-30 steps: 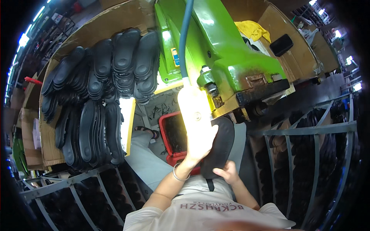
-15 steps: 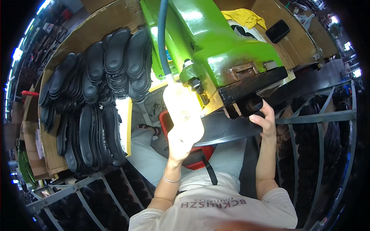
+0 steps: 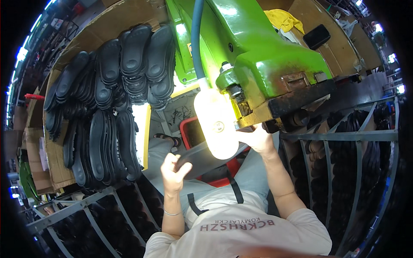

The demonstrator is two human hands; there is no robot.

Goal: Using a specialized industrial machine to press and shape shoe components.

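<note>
A long black shoe sole [image 3: 195,158] slants across above my lap. My left hand [image 3: 173,173] has its near-left end between thumb and bent fingers. My right hand [image 3: 259,141] is closed at the far end, just beneath the nose of a green machine [image 3: 262,47]; some of its fingers are hidden by that nose and by glare. In front of the sole's middle hangs a brightly glowing lamp [image 3: 215,124], masking part of it. Above my right hand is the machine's dark lower block [image 3: 301,98].
Stacks of black soles [image 3: 103,133] fill a cardboard box [image 3: 64,172] at the left. Metal racks [image 3: 340,136] flank me on both sides. A red stool or bin [image 3: 186,129] shows below. A yellow cloth [image 3: 286,20] and a black phone [image 3: 316,37] lie at the upper right.
The sole has come away from under the machine nose, moving left and toward me. My left hand has emerged from behind the lamp; my right hand has shifted left. The view has shifted slightly.
</note>
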